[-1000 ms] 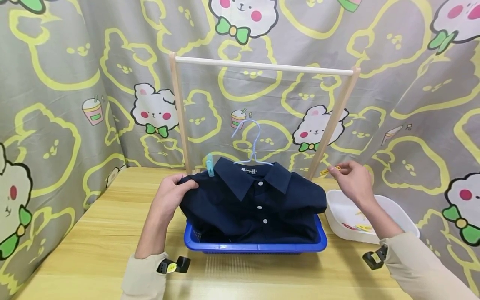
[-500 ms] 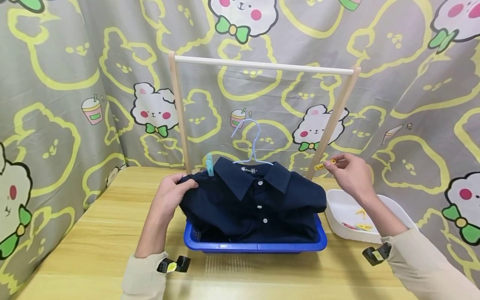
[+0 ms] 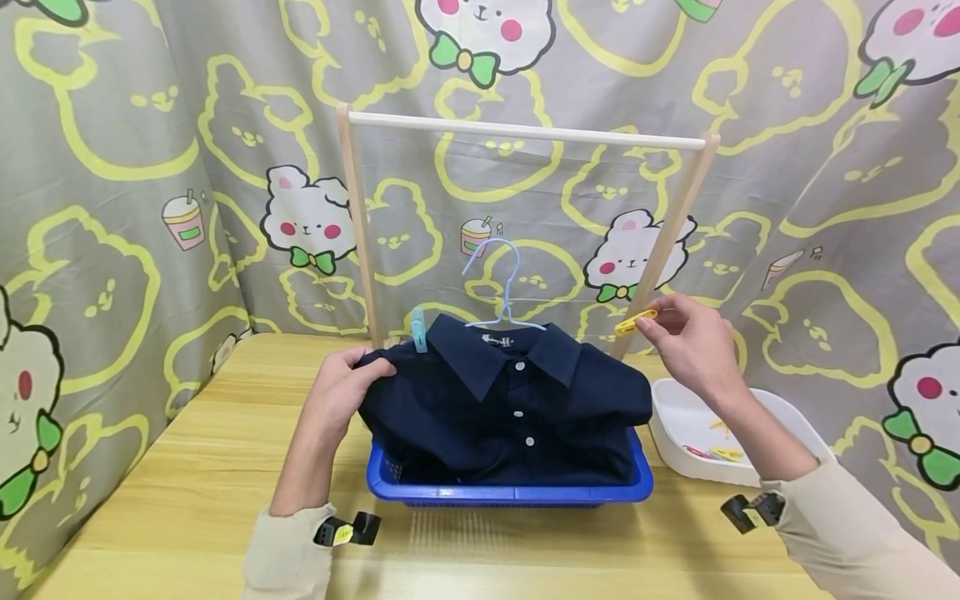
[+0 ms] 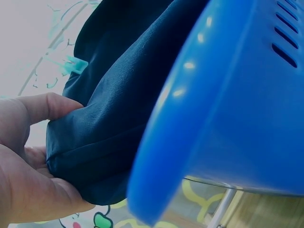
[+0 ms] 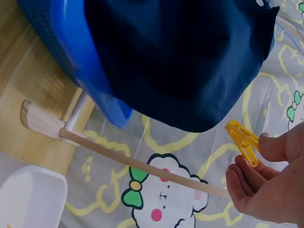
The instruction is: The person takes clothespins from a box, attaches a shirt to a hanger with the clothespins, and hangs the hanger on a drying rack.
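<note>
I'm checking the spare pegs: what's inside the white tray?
A red peg and yellow pegs lie in the white tray. The right forearm covers part of it in the head view; anything behind that cannot be seen.

A grey cartoon curtain [image 3: 247, 50] hangs behind; wood-grained table [image 3: 187, 483] below.

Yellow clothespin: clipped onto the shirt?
No, the right hand pinches the yellow clothespin in the air, with a gap between it and the shirt.

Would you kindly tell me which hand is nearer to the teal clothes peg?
Left: the left hand grips the dark shirt close to the teal peg, while the right hand is over by the shirt's other side, holding a yellow peg.
</note>
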{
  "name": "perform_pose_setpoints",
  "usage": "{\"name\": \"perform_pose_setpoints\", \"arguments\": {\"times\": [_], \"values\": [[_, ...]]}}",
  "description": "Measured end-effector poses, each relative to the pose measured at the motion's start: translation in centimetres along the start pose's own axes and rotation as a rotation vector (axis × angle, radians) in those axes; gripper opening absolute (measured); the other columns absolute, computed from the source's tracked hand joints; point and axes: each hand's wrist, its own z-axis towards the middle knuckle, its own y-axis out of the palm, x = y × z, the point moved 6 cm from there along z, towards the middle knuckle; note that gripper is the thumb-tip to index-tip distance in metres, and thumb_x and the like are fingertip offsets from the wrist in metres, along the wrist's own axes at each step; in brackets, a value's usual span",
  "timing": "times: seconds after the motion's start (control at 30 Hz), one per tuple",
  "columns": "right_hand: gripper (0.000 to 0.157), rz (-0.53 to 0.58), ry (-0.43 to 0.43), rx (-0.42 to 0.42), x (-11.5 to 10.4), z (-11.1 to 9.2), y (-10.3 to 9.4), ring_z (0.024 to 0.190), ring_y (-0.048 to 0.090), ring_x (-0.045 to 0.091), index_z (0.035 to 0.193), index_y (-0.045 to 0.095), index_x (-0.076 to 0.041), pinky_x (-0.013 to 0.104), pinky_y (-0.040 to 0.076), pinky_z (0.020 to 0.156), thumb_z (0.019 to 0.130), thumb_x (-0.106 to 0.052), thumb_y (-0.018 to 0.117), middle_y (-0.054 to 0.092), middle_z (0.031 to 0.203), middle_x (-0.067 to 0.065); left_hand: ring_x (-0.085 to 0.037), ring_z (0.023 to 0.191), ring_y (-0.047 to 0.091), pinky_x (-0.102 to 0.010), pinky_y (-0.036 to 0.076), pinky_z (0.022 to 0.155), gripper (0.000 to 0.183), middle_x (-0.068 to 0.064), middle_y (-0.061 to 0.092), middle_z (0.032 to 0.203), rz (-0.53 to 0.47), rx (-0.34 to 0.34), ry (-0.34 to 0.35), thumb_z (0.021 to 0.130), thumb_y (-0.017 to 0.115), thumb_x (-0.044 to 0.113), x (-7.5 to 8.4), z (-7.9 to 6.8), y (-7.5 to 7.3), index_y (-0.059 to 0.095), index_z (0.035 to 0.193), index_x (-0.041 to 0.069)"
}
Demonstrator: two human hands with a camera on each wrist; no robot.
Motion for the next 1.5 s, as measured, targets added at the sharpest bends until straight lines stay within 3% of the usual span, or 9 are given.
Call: {"name": "perform_pose_setpoints", "arguments": {"times": [0.2,0.33,0.53,0.97,1.5], "values": [[0.028,0.025,-0.028,0.009,-1.0,-0.2,-0.1,0.096,0.071,0.044,0.113,0.067,0.001,0.058,0.035,0.095,0.098,-0.022,0.068,0.074,0.103,0.026,-0.021,0.081,0.055,-0.032,0.045,0.074,0.023,0.001,0.053,0.075,0.001,-0.002,0.004,0.087,0.071,0.014,0.0,0.0,0.0,0.058,0.069,0.008],[0.025,0.033,-0.053,0.028,-1.7,-0.5,-0.2,0.093,0.072,0.043,0.110,0.068,0.001,0.059,0.032,0.099,0.097,-0.020,0.069,0.074,0.099,0.025,-0.021,0.081,0.055,-0.032,0.045,0.074,0.023,0.001,0.053,0.074,-0.001,-0.002,0.006,0.087,0.071,0.014,0.1,0.0,0.0,0.058,0.069,0.008],[0.019,0.019,-0.087,0.056,-2.8,-1.0,-0.4,0.090,0.073,0.039,0.107,0.070,-0.001,0.047,0.038,0.088,0.094,-0.015,0.072,0.075,0.094,0.021,-0.021,0.080,0.055,-0.032,0.045,0.073,0.025,0.001,0.053,0.074,-0.005,-0.004,0.003,0.087,0.070,0.014,0.0,0.0,0.0,0.056,0.067,0.009],[0.014,0.014,-0.208,0.126,-5.0,-1.7,-0.6,0.084,0.074,0.037,0.098,0.072,-0.003,0.039,0.039,0.077,0.087,-0.009,0.078,0.076,0.085,0.016,-0.021,0.080,0.055,-0.032,0.046,0.074,0.024,0.001,0.053,0.074,-0.003,0.003,-0.007,0.087,0.070,0.014,0.0,0.0,0.0,0.057,0.068,0.009],[0.014,-0.010,-0.283,0.131,-6.5,-2.3,0.0,0.074,0.073,0.028,0.092,0.073,-0.007,0.030,0.046,0.063,0.082,-0.004,0.082,0.075,0.080,0.009,-0.019,0.078,0.055,-0.031,0.045,0.072,0.026,0.002,0.051,0.071,-0.016,0.001,0.002,0.087,0.070,0.013,0.2,-0.2,0.0,0.055,0.065,0.009]]}}
